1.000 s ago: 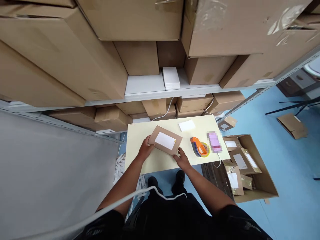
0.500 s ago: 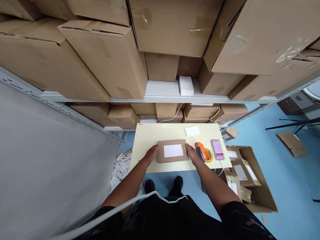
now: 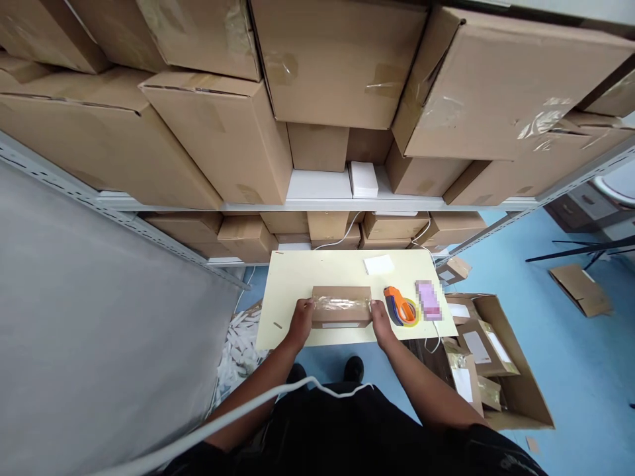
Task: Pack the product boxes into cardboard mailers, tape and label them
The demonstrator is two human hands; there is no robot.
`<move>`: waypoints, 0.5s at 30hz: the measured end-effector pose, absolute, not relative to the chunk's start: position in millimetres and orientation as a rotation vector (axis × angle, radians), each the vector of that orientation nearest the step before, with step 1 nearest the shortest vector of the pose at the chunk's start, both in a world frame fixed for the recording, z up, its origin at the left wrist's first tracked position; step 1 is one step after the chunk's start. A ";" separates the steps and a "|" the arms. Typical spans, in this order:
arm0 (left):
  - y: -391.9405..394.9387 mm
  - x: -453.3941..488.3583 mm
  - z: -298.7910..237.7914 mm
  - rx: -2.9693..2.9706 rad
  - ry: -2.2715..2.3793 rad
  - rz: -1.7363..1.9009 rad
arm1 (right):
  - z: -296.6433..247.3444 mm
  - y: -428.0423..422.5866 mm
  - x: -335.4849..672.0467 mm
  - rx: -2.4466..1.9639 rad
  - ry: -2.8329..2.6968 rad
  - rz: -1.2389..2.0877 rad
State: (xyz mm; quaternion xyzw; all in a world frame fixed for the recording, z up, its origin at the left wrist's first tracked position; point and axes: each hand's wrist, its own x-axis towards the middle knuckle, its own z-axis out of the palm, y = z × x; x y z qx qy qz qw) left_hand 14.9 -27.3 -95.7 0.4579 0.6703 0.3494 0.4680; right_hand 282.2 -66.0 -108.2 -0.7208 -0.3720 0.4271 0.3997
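Observation:
A small flat cardboard parcel [image 3: 341,307] stands tipped up on its long edge on the pale yellow table [image 3: 297,277]. Its taped side faces up and the white label now shows only along the bottom. My left hand [image 3: 301,319] grips its left end and my right hand [image 3: 381,320] grips its right end, fingers closed round the edges. An orange tape dispenser [image 3: 399,308] lies just right of my right hand.
A white label sheet [image 3: 379,265] and a pink blurred item [image 3: 427,299] lie on the table. An open carton of labelled parcels [image 3: 496,357] sits on the blue floor at right. Shelves packed with cardboard boxes [image 3: 337,73] rise behind. A heap of white paper strips [image 3: 238,344] lies left of the table.
The parcel turned from askew to square, then was tipped up so its label side faces me and its taped side shows. Both hands stayed on its ends.

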 end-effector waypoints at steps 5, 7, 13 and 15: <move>-40.5 12.9 -108.2 1.225 1.596 0.860 | -115.3 -81.0 279.0 -1.832 -0.989 1.147; -35.7 9.5 -107.9 1.247 1.604 0.796 | -113.3 -77.5 281.5 -1.835 -1.016 1.170; -5.6 10.2 -64.3 1.589 1.783 0.772 | -100.4 -66.5 307.9 -1.826 -1.045 1.258; 8.5 22.6 -40.9 1.845 1.688 0.739 | -97.1 -69.7 322.5 -1.817 -1.046 1.234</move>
